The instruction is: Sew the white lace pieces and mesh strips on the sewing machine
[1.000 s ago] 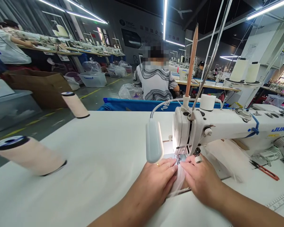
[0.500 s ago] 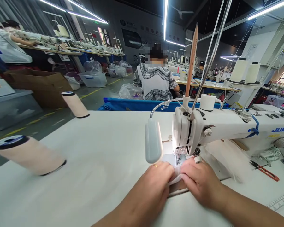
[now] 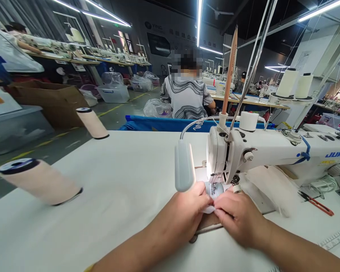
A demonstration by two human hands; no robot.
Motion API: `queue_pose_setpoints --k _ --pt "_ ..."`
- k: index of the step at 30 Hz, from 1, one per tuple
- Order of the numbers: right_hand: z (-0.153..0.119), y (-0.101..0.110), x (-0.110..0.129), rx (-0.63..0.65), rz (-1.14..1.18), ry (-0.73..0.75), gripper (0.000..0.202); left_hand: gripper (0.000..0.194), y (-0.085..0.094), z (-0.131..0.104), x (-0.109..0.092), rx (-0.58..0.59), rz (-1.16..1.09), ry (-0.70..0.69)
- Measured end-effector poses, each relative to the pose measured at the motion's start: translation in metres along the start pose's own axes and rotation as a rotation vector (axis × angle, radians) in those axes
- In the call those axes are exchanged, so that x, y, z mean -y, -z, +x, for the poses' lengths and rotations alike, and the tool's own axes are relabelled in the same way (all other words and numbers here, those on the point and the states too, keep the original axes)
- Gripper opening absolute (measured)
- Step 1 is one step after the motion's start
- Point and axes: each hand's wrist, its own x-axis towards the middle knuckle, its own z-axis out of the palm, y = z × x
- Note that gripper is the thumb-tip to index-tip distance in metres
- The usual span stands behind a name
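Both my hands meet just in front of the needle of a white sewing machine (image 3: 260, 147). Between them they pinch a small piece of thin white fabric (image 3: 209, 209). My left hand (image 3: 188, 207) is closed on the fabric's left side, with its fingers bent inward. Thumb and fingers of my right hand (image 3: 239, 213) close on the right side, close by the presser foot (image 3: 213, 187). Most of the fabric is hidden by my fingers. Sheer pale cloth (image 3: 272, 187) lies under the machine arm. A grey lamp head (image 3: 184, 166) hangs above my left hand.
Two thread cones, a large one (image 3: 41, 181) and a smaller one (image 3: 93, 123), stand on the left of the white table (image 3: 107, 204). Red-handled thread snips (image 3: 317, 203) and a clear ruler (image 3: 336, 240) lie at right. A co-worker (image 3: 187, 92) sits ahead beyond blue cloth (image 3: 158, 123).
My left hand has shifted up and turned, its fingers now nearer the needle area. The fabric between my hands appears smaller and more bunched. My right hand moved slightly left.
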Motion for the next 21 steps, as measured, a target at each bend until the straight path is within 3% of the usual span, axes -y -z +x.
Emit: queue_pose_setpoints --k 4,9,15,21 --pt "-0.005 0.004 -0.001 0.049 -0.177 0.073 0.018 0.034 0.007 0.001 -0.011 -0.022 0.104 -0.111" --pt "-0.006 0.009 0.001 0.047 -0.249 0.077 0.021 0.032 0.005 -0.004 -0.007 -0.097 0.040 -0.153" --pt "-0.006 0.012 0.002 0.125 -0.297 0.122 0.019 0.035 0.010 -0.004 -0.011 -0.016 0.030 -0.189" --pt "-0.005 0.015 0.002 0.133 -0.390 0.134 0.020 0.037 0.011 -0.004 -0.018 -0.051 0.030 -0.242"
